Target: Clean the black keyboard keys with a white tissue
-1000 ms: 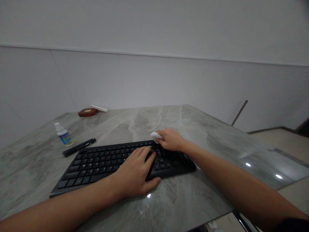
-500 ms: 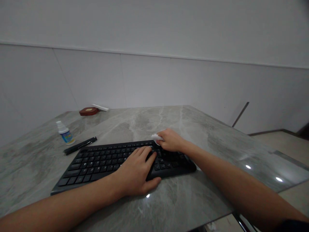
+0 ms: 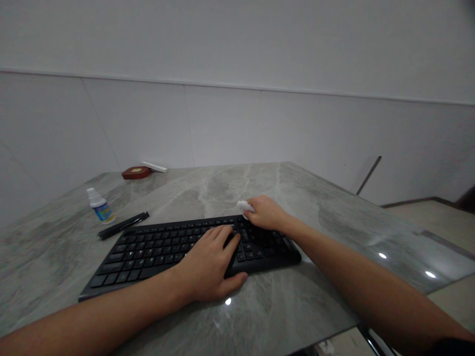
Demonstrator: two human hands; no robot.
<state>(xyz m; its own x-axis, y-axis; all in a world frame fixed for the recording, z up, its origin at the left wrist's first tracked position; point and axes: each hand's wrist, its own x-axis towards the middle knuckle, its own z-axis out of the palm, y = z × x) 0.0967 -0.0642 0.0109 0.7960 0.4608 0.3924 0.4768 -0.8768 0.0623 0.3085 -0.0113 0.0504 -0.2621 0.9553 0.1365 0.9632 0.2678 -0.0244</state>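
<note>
A black keyboard (image 3: 156,247) lies slantwise on the grey marbled table. My left hand (image 3: 213,262) rests on its middle-right part, fingers spread over the keys and the thumb out over the front edge. Pinched in my right hand (image 3: 265,213) is a crumpled white tissue (image 3: 245,205), at the keyboard's back edge on the right side. Part of the tissue is hidden by the fingers, and my right hand covers some of the right-hand keys.
Left of the keyboard are a black pen-like object (image 3: 123,226) and a small white spray bottle (image 3: 101,206) with a blue label. A reddish-brown box (image 3: 136,172) and a thin white object (image 3: 154,166) lie by the wall. The table (image 3: 289,306) ends at the front right.
My right hand has shifted slightly right and away from me with the tissue, along the keyboard's back edge. My left hand has stayed in place.
</note>
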